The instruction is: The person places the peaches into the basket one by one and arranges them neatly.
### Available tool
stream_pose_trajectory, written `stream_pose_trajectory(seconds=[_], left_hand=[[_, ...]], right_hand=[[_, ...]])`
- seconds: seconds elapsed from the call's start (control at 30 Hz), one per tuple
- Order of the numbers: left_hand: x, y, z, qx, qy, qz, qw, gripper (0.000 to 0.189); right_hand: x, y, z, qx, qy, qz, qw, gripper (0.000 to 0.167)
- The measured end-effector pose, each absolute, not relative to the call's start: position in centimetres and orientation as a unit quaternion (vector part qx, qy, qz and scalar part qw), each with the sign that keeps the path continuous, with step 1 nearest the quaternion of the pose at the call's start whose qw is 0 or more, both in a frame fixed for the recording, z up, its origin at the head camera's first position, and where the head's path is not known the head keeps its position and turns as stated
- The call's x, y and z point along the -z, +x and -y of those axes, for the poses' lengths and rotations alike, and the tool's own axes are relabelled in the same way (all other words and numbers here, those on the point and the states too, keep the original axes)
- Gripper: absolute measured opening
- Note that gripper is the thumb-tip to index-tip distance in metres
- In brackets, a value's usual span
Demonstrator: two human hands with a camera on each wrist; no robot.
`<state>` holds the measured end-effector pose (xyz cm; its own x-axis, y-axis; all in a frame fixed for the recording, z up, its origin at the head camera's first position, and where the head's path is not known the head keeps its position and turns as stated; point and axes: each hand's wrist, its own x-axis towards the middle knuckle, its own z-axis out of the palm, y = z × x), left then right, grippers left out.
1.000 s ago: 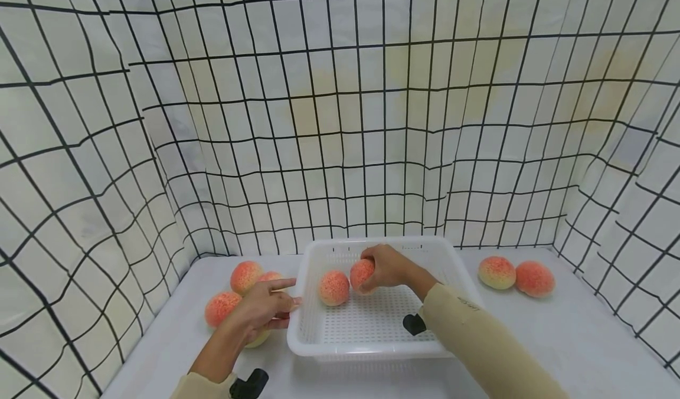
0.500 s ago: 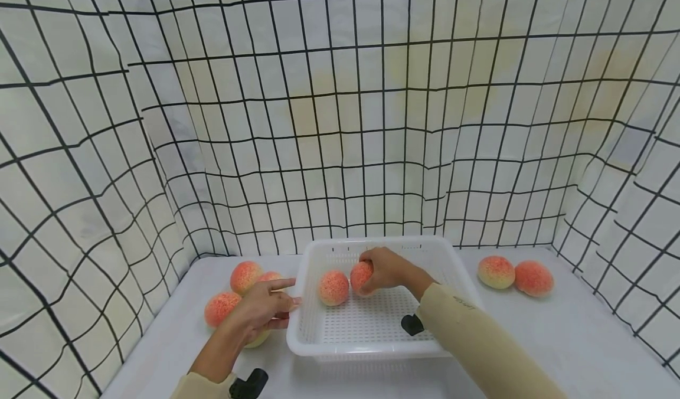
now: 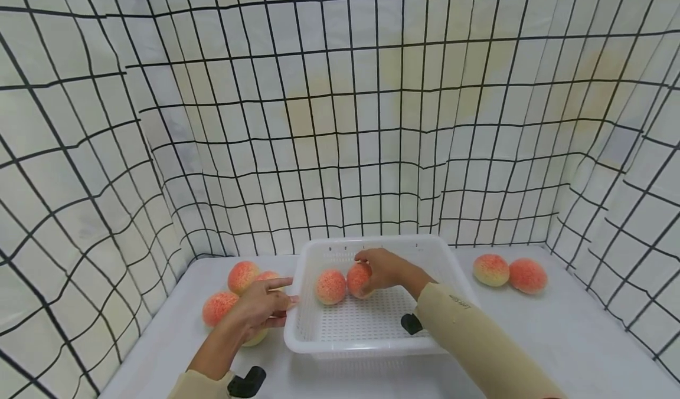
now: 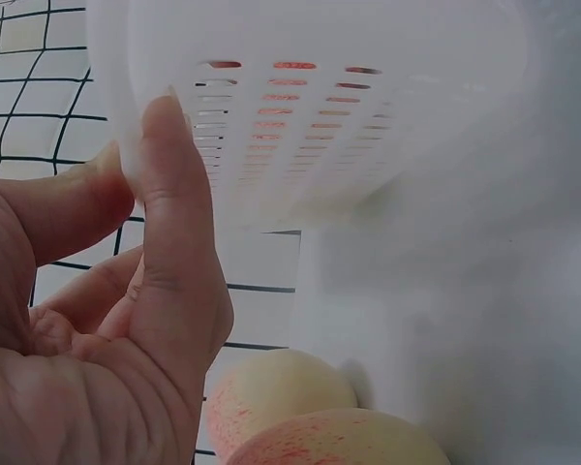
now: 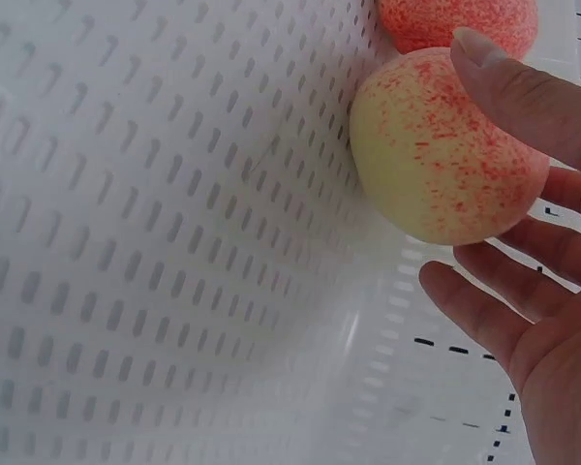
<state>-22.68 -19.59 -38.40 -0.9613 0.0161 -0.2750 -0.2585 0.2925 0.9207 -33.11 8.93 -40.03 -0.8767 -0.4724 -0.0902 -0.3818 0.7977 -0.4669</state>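
Observation:
In the head view my right hand (image 3: 390,267) holds a red-and-yellow peach (image 3: 358,280) inside a white perforated plastic basket (image 3: 366,347). The right wrist view has the thumb on top of this peach (image 5: 416,145) and fingers around its far side. A second peach (image 3: 330,287) sits beside it, toward the basket's left wall. My left hand (image 3: 260,304) pinches the basket's left rim; seen from the left wrist, thumb and fingers lie on either side of the rim, and the basket's slotted underside (image 4: 416,39) appears tilted by the camera angle.
Several peaches (image 3: 219,308) lie left of the basket, partly hidden by my left hand. To the right, a yellowish-red peach (image 3: 491,270) touches a redder peach (image 3: 528,275) on the white tabletop (image 3: 563,334). Black-gridded white walls (image 3: 372,151) enclose the back and sides.
The whole head view has shifted slightly, with everything sliding a little left. Both hands keep their hold, on the peach and on the basket rim.

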Motion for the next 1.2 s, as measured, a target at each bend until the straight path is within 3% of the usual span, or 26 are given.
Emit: stream_pose_trajectory(seconds=[0.47,0.83,1.2], left_hand=[[38.5,-22.9,19.9,-0.587,-0.068,-0.796,0.129,0.068],[38.7,-23.2,19.8,-0.577,-0.071,-0.802,0.136,0.069],[38.5,-23.3,19.7,-0.581,-0.059,-0.800,0.140,0.068]], right_hand=[[36.1,-33.0,-14.5,0.256,-0.186,-0.946,0.065,0.077],[33.3,-32.4,-23.0,0.276,-0.142,-0.950,0.006,0.079],[32.9,-30.5,-31.7,0.272,-0.032,-0.962,-0.005,0.079]])
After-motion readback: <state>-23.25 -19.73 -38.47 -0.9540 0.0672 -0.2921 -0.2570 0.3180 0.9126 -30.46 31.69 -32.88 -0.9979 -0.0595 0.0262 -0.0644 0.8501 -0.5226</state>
